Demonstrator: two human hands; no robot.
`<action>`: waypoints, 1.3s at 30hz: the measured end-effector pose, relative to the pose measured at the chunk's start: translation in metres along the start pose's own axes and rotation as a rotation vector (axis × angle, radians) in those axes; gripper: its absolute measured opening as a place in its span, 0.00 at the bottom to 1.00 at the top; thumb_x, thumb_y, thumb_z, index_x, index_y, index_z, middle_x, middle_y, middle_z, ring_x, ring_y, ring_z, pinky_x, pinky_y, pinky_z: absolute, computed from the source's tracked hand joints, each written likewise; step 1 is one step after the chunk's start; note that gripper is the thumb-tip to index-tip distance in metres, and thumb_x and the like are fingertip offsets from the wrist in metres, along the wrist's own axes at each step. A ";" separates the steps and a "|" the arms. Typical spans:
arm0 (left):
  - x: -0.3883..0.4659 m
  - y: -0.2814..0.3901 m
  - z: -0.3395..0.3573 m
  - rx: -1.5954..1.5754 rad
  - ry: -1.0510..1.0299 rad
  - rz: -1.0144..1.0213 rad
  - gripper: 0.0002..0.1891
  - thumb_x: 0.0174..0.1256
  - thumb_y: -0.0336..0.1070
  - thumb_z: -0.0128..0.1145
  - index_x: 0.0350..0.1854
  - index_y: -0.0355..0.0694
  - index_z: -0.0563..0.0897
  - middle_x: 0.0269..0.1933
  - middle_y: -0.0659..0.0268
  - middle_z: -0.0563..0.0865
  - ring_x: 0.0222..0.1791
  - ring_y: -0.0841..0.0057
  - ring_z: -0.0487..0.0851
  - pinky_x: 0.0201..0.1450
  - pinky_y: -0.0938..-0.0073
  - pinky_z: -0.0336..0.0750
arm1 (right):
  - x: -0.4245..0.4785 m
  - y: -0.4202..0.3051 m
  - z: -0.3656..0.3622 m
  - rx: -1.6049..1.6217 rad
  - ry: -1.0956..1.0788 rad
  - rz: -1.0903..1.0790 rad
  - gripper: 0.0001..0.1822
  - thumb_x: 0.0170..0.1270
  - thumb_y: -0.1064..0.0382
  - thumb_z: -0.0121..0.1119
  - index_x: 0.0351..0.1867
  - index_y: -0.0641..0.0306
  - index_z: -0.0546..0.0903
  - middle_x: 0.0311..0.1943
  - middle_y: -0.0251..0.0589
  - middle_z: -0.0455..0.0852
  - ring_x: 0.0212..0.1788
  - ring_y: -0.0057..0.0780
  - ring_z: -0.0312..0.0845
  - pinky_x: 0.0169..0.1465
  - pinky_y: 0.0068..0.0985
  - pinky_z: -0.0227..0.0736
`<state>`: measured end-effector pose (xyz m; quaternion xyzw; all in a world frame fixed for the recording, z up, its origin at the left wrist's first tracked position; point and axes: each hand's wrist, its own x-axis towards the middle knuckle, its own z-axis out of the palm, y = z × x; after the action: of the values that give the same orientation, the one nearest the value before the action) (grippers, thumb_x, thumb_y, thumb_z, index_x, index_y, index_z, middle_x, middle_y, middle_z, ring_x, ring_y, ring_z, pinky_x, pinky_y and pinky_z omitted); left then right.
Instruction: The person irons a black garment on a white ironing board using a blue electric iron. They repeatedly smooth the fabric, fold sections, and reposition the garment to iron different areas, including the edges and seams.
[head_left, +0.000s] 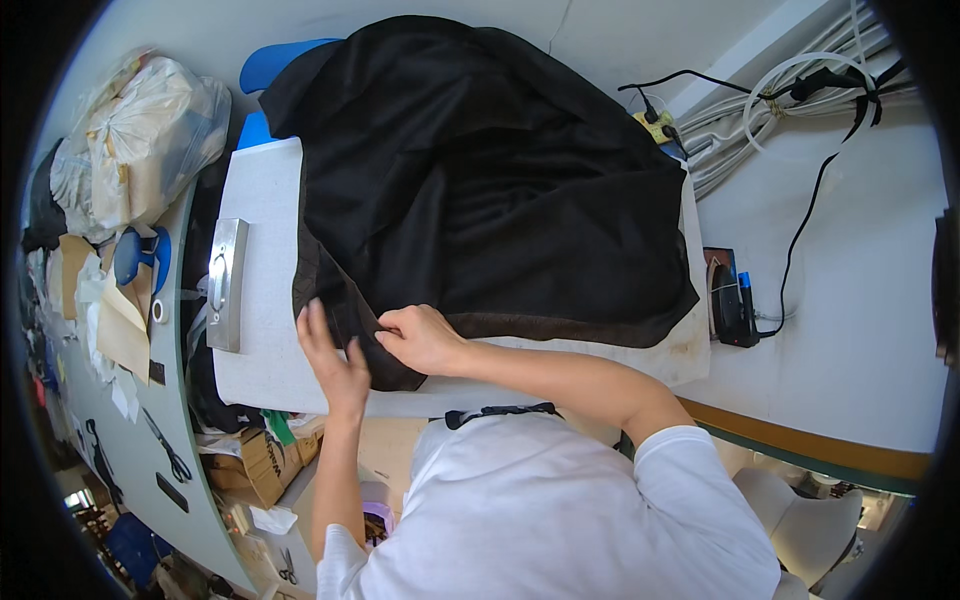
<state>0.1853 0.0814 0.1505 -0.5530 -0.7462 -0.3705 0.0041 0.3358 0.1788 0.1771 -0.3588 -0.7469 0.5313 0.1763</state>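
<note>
A large piece of black fabric (487, 180), perhaps a garment, lies spread in soft folds over a white-covered pressing table (259, 300). Its near left corner is turned over, and a dark brown underside (540, 326) shows along the near edge. My right hand (424, 341) pinches the fabric at the folded corner between thumb and fingers. To its left, my left hand (334, 367) is slightly blurred, its fingers apart at the fabric's left edge. Whether those fingertips press on the cloth I cannot tell.
A metal block with a handle slot (227, 285) stands on the table's left side. Scissors (169, 446) and paper pieces (124, 330) lie on the side table, near a stuffed plastic bag (150, 135). Right are a black cord (806, 214), a yellow power strip (654, 127) and bundled tubing (742, 127).
</note>
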 end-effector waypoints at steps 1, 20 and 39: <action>0.013 0.027 -0.008 0.123 -0.095 0.059 0.38 0.51 0.23 0.64 0.71 0.35 0.72 0.71 0.45 0.69 0.68 0.45 0.71 0.70 0.57 0.67 | 0.000 -0.006 -0.005 0.002 -0.029 -0.040 0.11 0.64 0.62 0.60 0.29 0.70 0.82 0.25 0.58 0.84 0.32 0.58 0.82 0.36 0.45 0.75; 0.372 -0.101 0.032 0.109 0.118 -0.131 0.31 0.69 0.47 0.64 0.65 0.27 0.74 0.61 0.43 0.82 0.61 0.50 0.82 0.62 0.58 0.76 | -0.307 0.283 -0.282 -0.327 1.265 0.817 0.15 0.74 0.55 0.62 0.48 0.67 0.85 0.34 0.37 0.87 0.36 0.26 0.83 0.41 0.26 0.80; 0.150 0.037 0.056 0.181 -0.945 0.653 0.05 0.56 0.32 0.60 0.31 0.36 0.81 0.33 0.52 0.86 0.39 0.55 0.85 0.47 0.55 0.79 | -0.162 0.204 -0.307 1.797 0.551 0.085 0.23 0.70 0.51 0.64 0.56 0.67 0.79 0.53 0.45 0.85 0.55 0.38 0.80 0.60 0.34 0.76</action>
<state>0.1800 0.2405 0.1923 -0.8573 -0.4865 0.0024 -0.1682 0.7150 0.3029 0.1232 -0.2282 0.0249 0.8110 0.5381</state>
